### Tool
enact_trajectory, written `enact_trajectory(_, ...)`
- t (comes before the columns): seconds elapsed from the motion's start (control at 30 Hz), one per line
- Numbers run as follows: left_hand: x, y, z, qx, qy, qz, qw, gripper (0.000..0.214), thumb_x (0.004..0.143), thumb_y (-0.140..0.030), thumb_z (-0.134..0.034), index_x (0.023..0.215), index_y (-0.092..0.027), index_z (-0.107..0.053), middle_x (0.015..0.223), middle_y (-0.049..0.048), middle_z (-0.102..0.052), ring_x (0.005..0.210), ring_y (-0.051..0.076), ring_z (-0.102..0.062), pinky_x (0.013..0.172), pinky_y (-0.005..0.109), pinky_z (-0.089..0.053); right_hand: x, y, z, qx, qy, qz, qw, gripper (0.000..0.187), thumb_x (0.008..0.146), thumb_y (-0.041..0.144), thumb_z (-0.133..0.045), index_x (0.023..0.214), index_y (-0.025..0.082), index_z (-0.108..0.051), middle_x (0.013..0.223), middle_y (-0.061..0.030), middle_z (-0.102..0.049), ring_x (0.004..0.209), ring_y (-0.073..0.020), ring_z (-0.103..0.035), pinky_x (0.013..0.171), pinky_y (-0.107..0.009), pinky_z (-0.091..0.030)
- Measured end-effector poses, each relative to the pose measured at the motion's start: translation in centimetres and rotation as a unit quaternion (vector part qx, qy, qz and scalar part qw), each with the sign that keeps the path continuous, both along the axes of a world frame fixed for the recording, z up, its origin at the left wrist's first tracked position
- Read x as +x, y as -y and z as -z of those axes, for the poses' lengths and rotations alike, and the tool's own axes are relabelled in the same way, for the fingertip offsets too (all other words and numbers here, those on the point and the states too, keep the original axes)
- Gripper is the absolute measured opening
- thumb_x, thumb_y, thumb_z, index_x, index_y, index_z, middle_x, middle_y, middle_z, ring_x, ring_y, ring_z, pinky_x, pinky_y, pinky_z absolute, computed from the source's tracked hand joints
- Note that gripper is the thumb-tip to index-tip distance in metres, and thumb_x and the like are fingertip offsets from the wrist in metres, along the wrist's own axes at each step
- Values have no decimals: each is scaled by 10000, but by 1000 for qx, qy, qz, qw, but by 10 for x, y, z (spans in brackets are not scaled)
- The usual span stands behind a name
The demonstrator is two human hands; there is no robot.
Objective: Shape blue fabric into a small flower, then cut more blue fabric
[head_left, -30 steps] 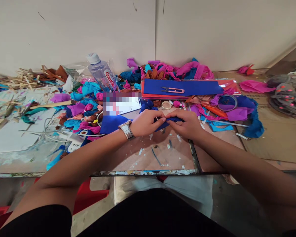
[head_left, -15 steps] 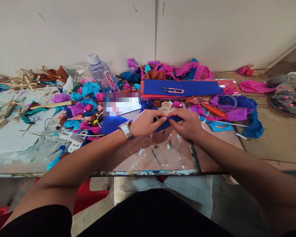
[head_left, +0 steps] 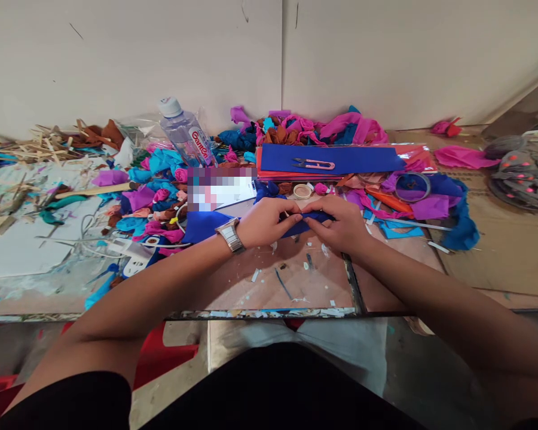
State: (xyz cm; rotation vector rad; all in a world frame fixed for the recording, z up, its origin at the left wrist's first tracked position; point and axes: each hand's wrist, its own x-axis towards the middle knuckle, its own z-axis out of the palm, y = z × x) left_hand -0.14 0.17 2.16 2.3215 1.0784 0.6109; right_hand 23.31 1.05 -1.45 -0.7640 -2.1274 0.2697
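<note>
In the middle of my feed, both hands: left hand (head_left: 264,224) and right hand (head_left: 345,224) are each pinching a blue strip (head_left: 317,215), thumbs nearly meeting over the near side of the table (head_left: 237,283). I'm using them as the clock centre.
Blue strip: looks thin from here, so my worry is a skewed fold or a tear if one thumb pulls harder than the other.
Metal watch (head_left: 231,235), 9 o'clock: sits right against some blue material (head_left: 204,226); dragging that wrist could crumple it.
Phone (head_left: 246,192), 10 o'clock: just past the left knuckles, easy to nudge.
Bottle (head_left: 182,134), 10 o'clock, farther out: looks tilted, though that may just be the wide lens. Could topple if the scraps round it get shoved.
Pink snips (head_left: 314,163), 12 o'clock: loose on a blue sheet (head_left: 363,160), so tugging the sheet could slide them, and a blind reach could find the points.
Hidden from me: most of the strip behind the fingers, and whether it joins that blue material by the watch. Paper or cloth? Can't tell.
Hard to read: phone screen's partly pixelated; the pale ring (head_left: 302,191) at 12 could be tape or a lid.
</note>
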Motion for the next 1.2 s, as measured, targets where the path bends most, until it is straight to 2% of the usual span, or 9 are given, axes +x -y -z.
enact_trajectory(0.6, -1, 0, 1, 0, -12, -21, 1000, 268, 1012, -346, -572, 1017, -192, -791, 926, 24, -800, 796, 164, -683, 774, 310, -472, 3, 0, -3, 31, 51, -8, 998, 76, 960, 253, -692, 1023, 243, -732, 951, -63, -784, 897, -252, -728, 826, -395, -556)
enact_trajectory(0.77, 0, 0, 3, 25, -18, -31, 999, 246, 1007, -347, -595, 1003, -195, -788, 946, 29, -801, 827, 172, -690, 772, 309, -465, 2, -1, -4, 23, 64, -2, 998, 72, 932, 237, -703, 995, 247, -734, 921, -59, -780, 876, -250, -722, 805, -390, -552)
enact_trajectory(0.93, -1, 0, 4, 21, -23, -25, 999, 231, 1007, -326, -592, 986, -194, -781, 896, 23, -784, 787, 161, -670, 750, 304, -456, 2, 0, -7, 30, 61, -14, 998, 101, 956, 242, -684, 1025, 254, -757, 976, -62, -803, 922, -248, -738, 834, -391, -569)
enact_trajectory(1.2, -1, 0, 3, 33, -20, -20, 999, 232, 1010, -320, -582, 997, -194, -776, 925, 31, -792, 807, 162, -676, 762, 300, -463, 3, -2, -8, 58, 63, -24, 996, 117, 974, 245, -662, 1021, 251, -769, 1000, -67, -811, 961, -246, -747, 863, -401, -583)
